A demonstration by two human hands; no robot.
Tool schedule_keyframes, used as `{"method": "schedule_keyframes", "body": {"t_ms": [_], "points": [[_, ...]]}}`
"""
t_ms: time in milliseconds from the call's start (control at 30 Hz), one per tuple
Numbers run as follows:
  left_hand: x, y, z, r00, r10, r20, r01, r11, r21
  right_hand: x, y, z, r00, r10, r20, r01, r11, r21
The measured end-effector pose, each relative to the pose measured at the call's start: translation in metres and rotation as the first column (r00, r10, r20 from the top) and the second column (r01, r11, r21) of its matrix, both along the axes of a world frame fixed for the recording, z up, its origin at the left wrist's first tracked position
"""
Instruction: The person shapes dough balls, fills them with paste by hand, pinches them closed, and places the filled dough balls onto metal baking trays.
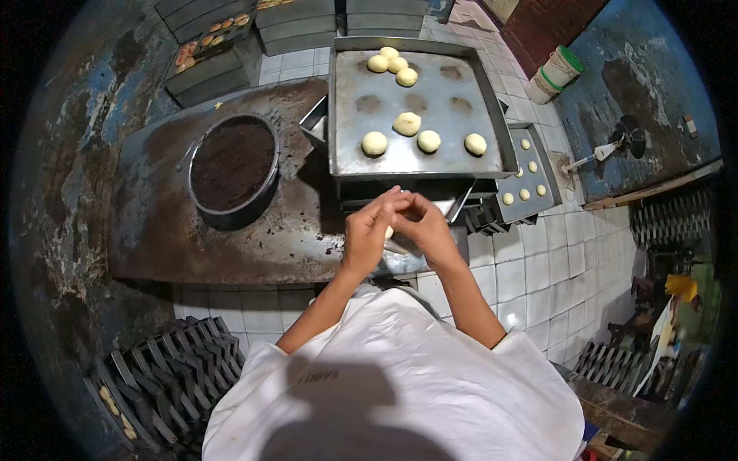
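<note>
My left hand [364, 233] and my right hand [427, 228] meet in front of my chest, fingertips pinched together. A pale bit of dough [389, 232] peeks out between them; most of it is hidden by the fingers. Just beyond my hands is a large metal baking tray [430, 163]. Several round dough balls sit on it, among them a front one [374, 144] at the left and another [475, 144] at the right. One lumpier dough piece [407, 124] lies behind that front row. To the left stands a round metal bowl [274, 173] of dark crumbly filling [233, 163].
The bowl rests on a stained worktable [154, 223] with dark crumbs scattered about. At right, a lower tray [526, 201] carries more dough balls. Stacked dark trays [165, 376] stand at lower left, and lidded buckets [560, 69] are against the far right wall.
</note>
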State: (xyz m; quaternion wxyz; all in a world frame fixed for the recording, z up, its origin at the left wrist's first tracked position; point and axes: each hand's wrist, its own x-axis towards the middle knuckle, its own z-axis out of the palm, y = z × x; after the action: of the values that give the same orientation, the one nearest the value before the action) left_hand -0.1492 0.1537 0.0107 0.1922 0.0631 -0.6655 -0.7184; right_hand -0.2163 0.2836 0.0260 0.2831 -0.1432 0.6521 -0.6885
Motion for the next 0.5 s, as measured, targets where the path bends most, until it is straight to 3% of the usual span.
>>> {"method": "schedule_keyframes", "body": {"t_ms": [67,167,200,233,300,333,367,433,467,500], "points": [[-0.015,0.01,0.006,0.983,-0.136,-0.12,0.108,0.97,-0.219,-0.015,0.024,-0.003,0.968,0.131,0.215,-0.14,0.99,0.029],[-0.031,0.022,0.016,0.965,-0.262,-0.004,0.233,0.866,-0.443,-0.053,0.059,-0.011,0.794,0.426,0.432,-0.414,0.901,-0.129],[-0.034,0.026,0.027,0.962,-0.264,0.068,0.261,0.825,-0.501,-0.065,0.062,0.003,0.821,0.418,0.388,-0.426,0.902,-0.071],[-0.035,0.029,0.03,0.979,-0.202,0.024,0.186,0.839,-0.511,-0.086,0.065,0.02,0.81,0.495,0.316,-0.514,0.857,-0.024],[-0.036,0.024,0.033,0.999,-0.028,-0.022,0.014,0.877,-0.48,-0.136,0.065,0.047,0.858,0.494,0.144,-0.513,0.843,0.164],[-0.032,0.013,0.032,0.999,0.039,-0.03,-0.048,0.887,-0.46,-0.169,0.062,0.047,0.866,0.479,-0.14,-0.403,0.836,0.373],[-0.029,0.005,0.023,0.992,0.106,-0.064,-0.12,0.947,-0.297,-0.202,0.058,0.045,0.776,0.479,-0.41,-0.227,0.819,0.527],[-0.008,-0.011,0.017,0.968,0.243,0.071,-0.235,0.966,-0.104,-0.25,0.046,0.036,0.537,0.356,-0.765,0.22,0.816,0.534],[0.003,-0.019,0.016,0.945,0.302,0.123,-0.299,0.953,-0.041,-0.275,0.048,0.011,0.537,0.363,-0.762,0.212,0.816,0.538],[0.017,-0.026,0.011,0.917,0.374,0.141,-0.367,0.927,-0.072,-0.301,0.053,-0.032,0.345,0.411,-0.844,0.286,0.81,0.511]]}}
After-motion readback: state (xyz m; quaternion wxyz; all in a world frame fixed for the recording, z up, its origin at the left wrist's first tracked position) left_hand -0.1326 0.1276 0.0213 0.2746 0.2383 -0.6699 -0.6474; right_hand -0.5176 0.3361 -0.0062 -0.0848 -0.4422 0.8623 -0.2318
